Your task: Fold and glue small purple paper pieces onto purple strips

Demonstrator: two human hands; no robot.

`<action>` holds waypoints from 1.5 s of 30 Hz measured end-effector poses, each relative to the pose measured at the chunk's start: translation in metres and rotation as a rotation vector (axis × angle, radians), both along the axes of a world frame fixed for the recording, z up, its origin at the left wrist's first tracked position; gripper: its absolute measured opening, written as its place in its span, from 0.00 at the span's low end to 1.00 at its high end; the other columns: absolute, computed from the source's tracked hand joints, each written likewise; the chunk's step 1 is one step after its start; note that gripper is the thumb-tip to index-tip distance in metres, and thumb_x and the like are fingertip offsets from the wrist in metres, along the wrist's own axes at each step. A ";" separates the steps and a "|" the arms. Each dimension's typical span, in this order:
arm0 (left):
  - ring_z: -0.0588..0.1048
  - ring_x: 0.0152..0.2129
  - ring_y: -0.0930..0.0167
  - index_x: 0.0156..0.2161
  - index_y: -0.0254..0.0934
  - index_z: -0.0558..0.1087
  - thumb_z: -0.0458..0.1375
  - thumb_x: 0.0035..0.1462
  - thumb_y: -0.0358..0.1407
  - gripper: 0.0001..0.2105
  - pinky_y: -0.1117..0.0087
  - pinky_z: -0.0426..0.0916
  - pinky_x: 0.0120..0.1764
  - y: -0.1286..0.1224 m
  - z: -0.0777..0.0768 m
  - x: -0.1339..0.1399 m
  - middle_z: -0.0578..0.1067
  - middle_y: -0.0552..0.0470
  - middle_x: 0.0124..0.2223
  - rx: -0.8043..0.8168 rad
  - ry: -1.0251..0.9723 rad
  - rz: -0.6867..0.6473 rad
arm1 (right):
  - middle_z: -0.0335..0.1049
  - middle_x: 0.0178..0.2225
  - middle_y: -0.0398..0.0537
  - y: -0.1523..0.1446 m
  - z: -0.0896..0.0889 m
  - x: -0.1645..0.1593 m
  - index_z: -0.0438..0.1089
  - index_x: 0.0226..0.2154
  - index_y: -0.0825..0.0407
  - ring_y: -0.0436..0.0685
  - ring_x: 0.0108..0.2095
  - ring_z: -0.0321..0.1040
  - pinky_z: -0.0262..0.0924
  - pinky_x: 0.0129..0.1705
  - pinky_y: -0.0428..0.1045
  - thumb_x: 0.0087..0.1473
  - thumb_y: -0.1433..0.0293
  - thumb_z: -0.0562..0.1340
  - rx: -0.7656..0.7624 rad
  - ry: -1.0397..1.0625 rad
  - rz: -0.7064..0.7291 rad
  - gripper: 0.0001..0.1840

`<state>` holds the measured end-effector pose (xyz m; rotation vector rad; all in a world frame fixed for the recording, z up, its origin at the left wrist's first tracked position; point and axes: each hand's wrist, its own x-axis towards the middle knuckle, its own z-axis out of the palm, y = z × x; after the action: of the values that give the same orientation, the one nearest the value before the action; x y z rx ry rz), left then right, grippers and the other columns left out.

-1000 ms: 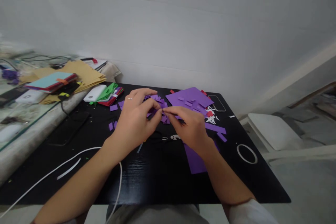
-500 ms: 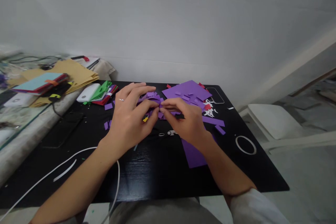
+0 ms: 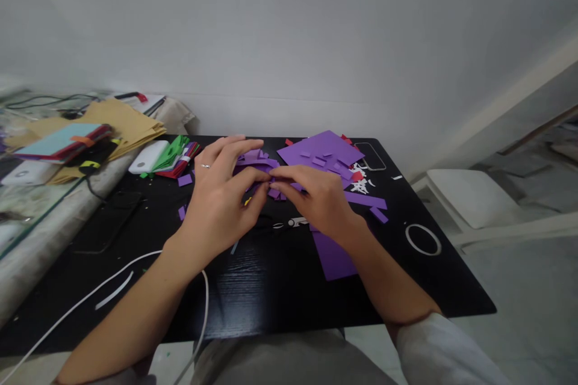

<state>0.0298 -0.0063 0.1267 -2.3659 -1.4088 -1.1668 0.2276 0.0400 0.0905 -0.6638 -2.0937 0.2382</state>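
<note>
Both hands meet over the middle of the black table (image 3: pixel 253 301). My left hand (image 3: pixel 221 198), a ring on one finger, pinches a purple paper strip (image 3: pixel 264 163) between thumb and forefinger. The other fingers of that hand arch above it. From the right, my right hand (image 3: pixel 316 195) pinches the same strip, its fingertips against the left ones. The strip curves back behind the left fingers, and its pinched end is hidden. Cut purple paper pieces (image 3: pixel 276 194) lie beneath the hands. Scissors or pliers (image 3: pixel 295 222) with metal jaws lie just below, partly covered by my right hand.
Purple sheets (image 3: pixel 320 147) with small pieces on top lie at the back right, beside white scraps (image 3: pixel 360 183). Green and red paper bundles (image 3: pixel 174 156) and a white device (image 3: pixel 149 156) sit at left. A white cable (image 3: pixel 112 283) crosses the front left.
Both hands have shifted slightly left with the fingertips still together. More of the metal-jawed tool shows below them. The view has tilted a little.
</note>
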 end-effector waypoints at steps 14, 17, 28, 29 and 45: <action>0.65 0.66 0.47 0.38 0.43 0.80 0.64 0.58 0.29 0.05 0.35 0.60 0.67 0.000 -0.002 -0.003 0.71 0.46 0.65 -0.012 0.056 -0.021 | 0.83 0.45 0.48 0.002 0.001 0.004 0.75 0.52 0.48 0.58 0.45 0.80 0.74 0.49 0.54 0.73 0.65 0.58 0.008 -0.129 0.045 0.12; 0.67 0.65 0.49 0.40 0.43 0.80 0.63 0.59 0.30 0.06 0.38 0.62 0.66 0.002 0.000 -0.010 0.71 0.46 0.66 -0.017 0.076 -0.090 | 0.83 0.42 0.49 0.002 0.002 0.003 0.76 0.48 0.50 0.58 0.41 0.80 0.73 0.47 0.53 0.73 0.63 0.58 -0.010 -0.142 0.048 0.12; 0.79 0.48 0.61 0.51 0.44 0.72 0.63 0.65 0.40 0.12 0.57 0.74 0.52 0.003 0.002 -0.018 0.80 0.49 0.49 -0.029 -0.106 -0.012 | 0.75 0.29 0.41 -0.008 0.012 -0.009 0.78 0.33 0.48 0.51 0.30 0.70 0.69 0.34 0.48 0.62 0.67 0.70 -0.201 0.353 -0.119 0.05; 0.79 0.47 0.62 0.50 0.43 0.73 0.63 0.65 0.40 0.10 0.57 0.74 0.51 0.004 0.000 -0.015 0.80 0.49 0.48 -0.022 -0.090 -0.027 | 0.75 0.30 0.42 -0.009 0.012 -0.010 0.78 0.32 0.48 0.52 0.31 0.70 0.69 0.35 0.48 0.61 0.68 0.70 -0.212 0.374 -0.111 0.05; 0.79 0.50 0.60 0.43 0.40 0.77 0.63 0.66 0.32 0.02 0.51 0.71 0.58 0.011 -0.006 -0.014 0.83 0.47 0.48 0.175 0.016 -0.156 | 0.78 0.36 0.42 -0.007 0.019 -0.003 0.73 0.41 0.48 0.53 0.37 0.76 0.74 0.44 0.51 0.43 0.64 0.81 -0.897 0.582 0.237 0.25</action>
<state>0.0158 0.0046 0.1204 -2.3902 -1.0842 -1.2495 0.2243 0.0327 0.1092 -0.7249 -1.4260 1.3777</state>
